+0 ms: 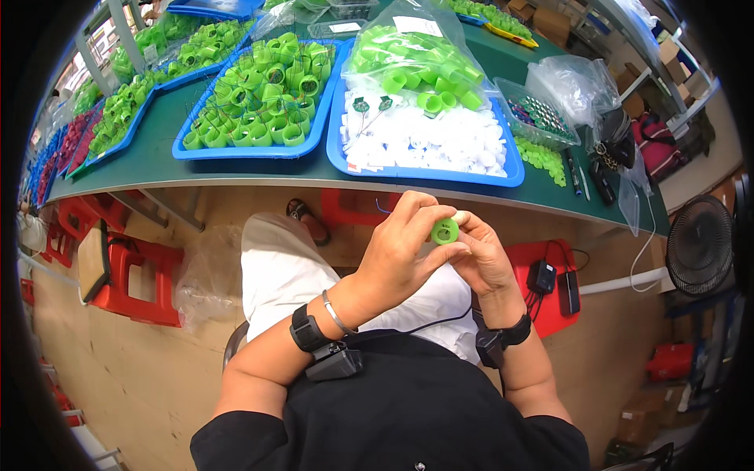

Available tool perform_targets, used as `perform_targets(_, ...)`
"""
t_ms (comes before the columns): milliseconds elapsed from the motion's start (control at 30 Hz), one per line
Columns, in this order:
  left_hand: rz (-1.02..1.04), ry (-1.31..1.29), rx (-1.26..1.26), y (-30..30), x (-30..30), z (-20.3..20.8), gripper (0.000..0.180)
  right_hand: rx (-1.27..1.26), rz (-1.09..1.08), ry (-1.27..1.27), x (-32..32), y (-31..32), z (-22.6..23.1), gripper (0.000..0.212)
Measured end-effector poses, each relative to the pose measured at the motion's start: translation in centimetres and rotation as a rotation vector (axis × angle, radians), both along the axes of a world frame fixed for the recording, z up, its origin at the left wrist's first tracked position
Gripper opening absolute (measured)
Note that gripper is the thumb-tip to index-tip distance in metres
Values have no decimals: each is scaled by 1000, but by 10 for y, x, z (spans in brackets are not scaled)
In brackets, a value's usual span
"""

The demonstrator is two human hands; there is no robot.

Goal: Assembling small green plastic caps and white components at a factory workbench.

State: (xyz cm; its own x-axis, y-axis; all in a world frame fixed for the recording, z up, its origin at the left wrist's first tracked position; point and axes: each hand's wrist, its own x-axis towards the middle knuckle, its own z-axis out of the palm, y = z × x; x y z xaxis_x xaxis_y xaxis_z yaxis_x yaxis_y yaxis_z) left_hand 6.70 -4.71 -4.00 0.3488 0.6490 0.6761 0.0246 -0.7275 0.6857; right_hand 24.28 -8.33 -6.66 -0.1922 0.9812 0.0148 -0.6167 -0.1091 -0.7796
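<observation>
Above my lap, just off the table's near edge, a small green plastic cup (444,231) is held with its round end facing up. The fingers and thumb of my left hand (399,250) are closed on its left side. My right hand (485,263) pinches it from the right, fingertips partly behind it. A thin blue wire (382,207) sticks out beside my left knuckles; where it leads is hidden. Closest to my hands on the table, a blue tray (514,174) bears white plastic pieces (424,145), a clear bag of green cups (416,59) and two small wired circuit boards (371,105).
Another blue tray (179,147) holds many green cups with wires. A clear box (542,118) of small parts, flat green pieces (543,159) and pens (573,173) lie on the table's right side. Red stools (145,279) stand below; a black fan (701,243) is at right.
</observation>
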Motion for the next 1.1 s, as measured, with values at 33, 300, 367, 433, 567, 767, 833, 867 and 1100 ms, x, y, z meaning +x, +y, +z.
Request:
perform_targets(33,8,-1,11,-1,1,-3,46,-5,0,-2,-1,-2,-3,15)
perform_targets(300,95,-86,-70,-14,8,-10,42,16,4,153,-12,-2,-22,19)
perform_targets(367,10,-21,13,-5,5,-8,49,-33,13,149,-6,-1,-18,19)
perform_targets(433,-21,54,86,0,-1,-2,53,-72,7,138,-1,-3,-16,21)
perform_targets(567,-163,113,129,1,-5,0,61,-114,13,94,-1,-6,-11,22)
perform_targets(767,-166,-10,3,-3,-5,-6,52,-74,98,145,2,-7,-21,21)
perform_targets(833,-152,5,42,-1,-7,-9,50,-78,61,156,2,-8,-21,19)
perform_targets(867,-137,20,83,0,-8,-10,48,-77,60,156,2,-8,-22,19)
perform_targets(1100,-148,0,71,0,-11,-16,47,-89,14,105,-2,-10,-16,19)
